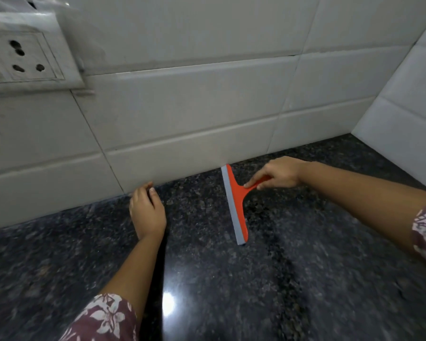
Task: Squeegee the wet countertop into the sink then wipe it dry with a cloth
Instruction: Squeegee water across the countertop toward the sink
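Note:
An orange squeegee (236,205) with a grey rubber blade rests its blade on the dark speckled granite countertop (293,254). The blade runs from the wall's foot toward me. My right hand (278,174) grips the orange handle from the right side. My left hand (146,212) lies flat on the countertop to the left of the blade, fingertips close to the tiled wall, holding nothing. No sink and no cloth are in view.
White tiled walls (194,107) meet in a corner at the back right. An electrical socket plate (20,57) is mounted on the wall at the upper left. A bright light reflection (167,303) shines on the glossy countertop near me.

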